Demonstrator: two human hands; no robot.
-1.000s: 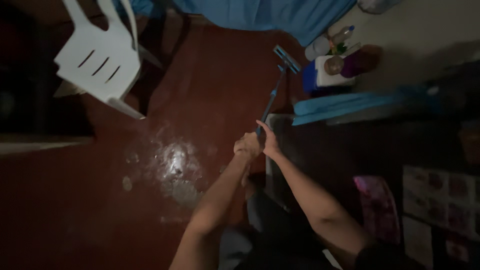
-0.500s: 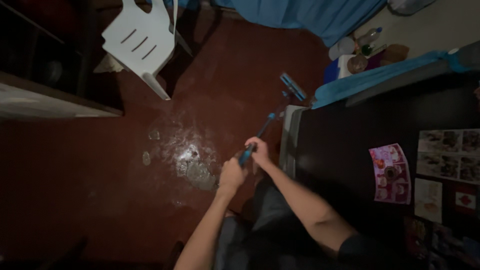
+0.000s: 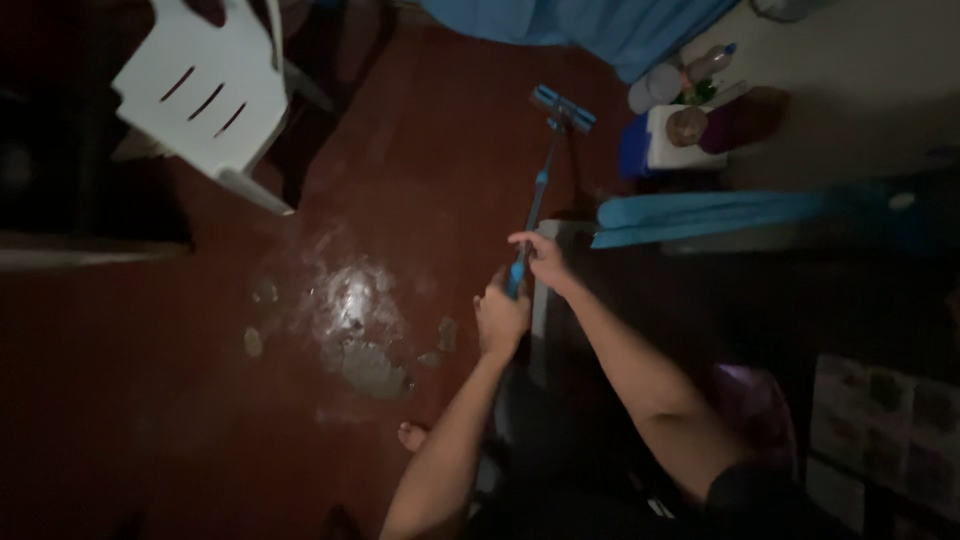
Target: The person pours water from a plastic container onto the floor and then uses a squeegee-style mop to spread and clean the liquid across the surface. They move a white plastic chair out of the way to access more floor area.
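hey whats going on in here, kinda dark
A person stands on a dark red floor, holding a blue long-handled mop in both hands. The left hand grips the handle low, and the right hand grips just above it. The mop head sits out ahead near a blue cloth. A shiny wet patch lies to the left, with a white plastic chair beyond it.

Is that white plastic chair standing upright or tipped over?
Cannot tell for sure. The white chair looks slanted from above, its slotted back facing the camera, but its legs and footing are cut off and dark.
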